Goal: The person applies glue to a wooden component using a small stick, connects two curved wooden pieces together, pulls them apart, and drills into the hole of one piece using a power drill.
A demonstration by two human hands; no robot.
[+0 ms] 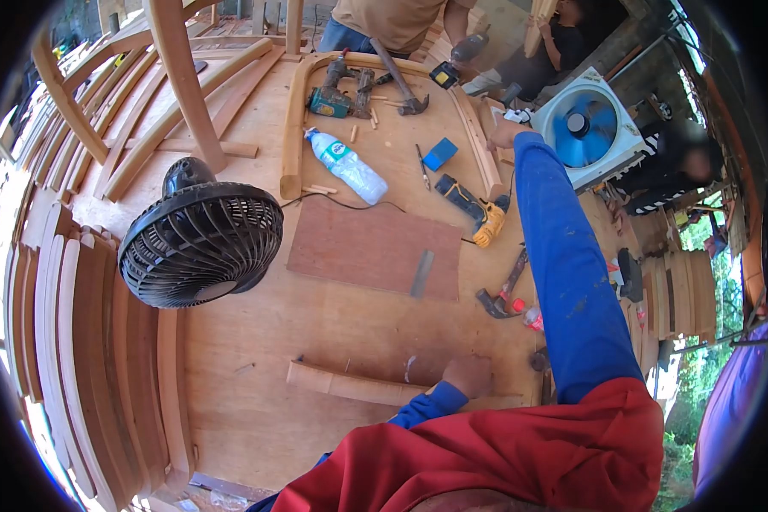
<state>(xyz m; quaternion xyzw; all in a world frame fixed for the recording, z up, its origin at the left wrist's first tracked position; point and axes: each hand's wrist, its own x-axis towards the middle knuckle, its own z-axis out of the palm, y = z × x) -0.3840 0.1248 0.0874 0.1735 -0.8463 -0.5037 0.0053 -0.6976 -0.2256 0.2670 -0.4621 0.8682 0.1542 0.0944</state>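
Observation:
My left hand (469, 376), in a blue cuff, is closed over the right part of a curved wooden piece (358, 384) lying on the near side of the plywood table. My right arm stretches far forward in its blue sleeve. At its end my right hand (505, 134) looks closed beside a box fan with blue blades (580, 126); a small white thing (518, 115) shows by the fingers, and what they grip is hidden. Below that arm lie a yellow-and-black drill (478, 213) and a hammer (508, 290).
A black fan (203, 241) stands at left, near stacked curved wooden pieces (102, 358). A reddish board (371, 247), a water bottle (347, 166), a blue box (439, 154), green drills (337, 92) and another hammer (405, 90) lie on the table. A person (384, 26) stands across.

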